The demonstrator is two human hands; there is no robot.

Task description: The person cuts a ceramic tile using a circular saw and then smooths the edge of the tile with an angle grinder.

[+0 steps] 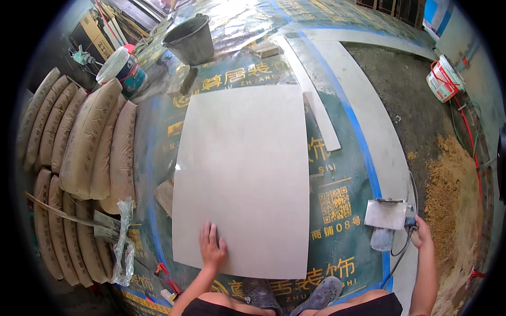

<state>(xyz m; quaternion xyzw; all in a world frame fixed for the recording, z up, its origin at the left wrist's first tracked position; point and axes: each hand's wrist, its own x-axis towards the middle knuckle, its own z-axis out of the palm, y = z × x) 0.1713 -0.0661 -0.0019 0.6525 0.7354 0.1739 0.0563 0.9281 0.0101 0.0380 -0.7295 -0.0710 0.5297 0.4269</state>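
Note:
A large pale rectangular tile (242,168) lies on printed green floor sheeting (340,152) in front of me. My left hand (212,247) rests on its lower left, fingers apart and flat. At the right, a handheld power saw (385,215) with a metal base plate and a cord sits on a pale strip of floor. My right hand (420,231) is closed on its dark handle end, partly hidden by the fingers. My feet (321,295) in grey clogs are just below the tile.
Stacked sacks (79,142) and red-handled tools (166,276) are left. Buckets (187,39) (113,71) stand behind; another bucket (443,81) is right, by sand (445,195) and hoses. A narrow strip (316,105) lies beside the tile; cardboard (89,31) leans at back left.

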